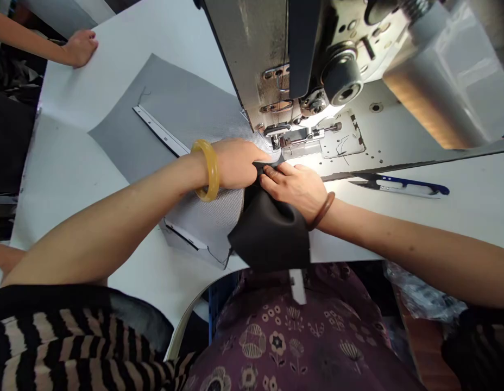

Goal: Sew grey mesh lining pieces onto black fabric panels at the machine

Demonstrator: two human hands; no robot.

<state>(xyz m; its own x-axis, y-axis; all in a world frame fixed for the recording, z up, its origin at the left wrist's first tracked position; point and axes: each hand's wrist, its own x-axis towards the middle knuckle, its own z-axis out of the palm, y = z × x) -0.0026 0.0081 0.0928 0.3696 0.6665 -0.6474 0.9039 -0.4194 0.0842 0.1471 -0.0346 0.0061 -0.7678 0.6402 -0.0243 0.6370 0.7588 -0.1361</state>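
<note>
My left hand (239, 161), with a yellow bangle at its wrist, is closed on the edge of a grey mesh fabric panel (162, 98) just left of the needle area. My right hand (297, 187) pinches a black fabric piece (272, 233) that hangs over the table's front edge. The two hands almost meet in front of the presser foot (275, 142) of a sewing machine (256, 54). White strips (162, 130) with dark edging lie along the grey panel. My fingertips partly hide where the black and grey pieces meet.
Thread snips (402, 184) with a blue handle lie right of my right hand. Loose threads rest on the machine bed (378, 130). Another person's hand (80, 49) leans on the white table (73, 146) at upper left. A lamp-like grey housing (451, 76) juts in at upper right.
</note>
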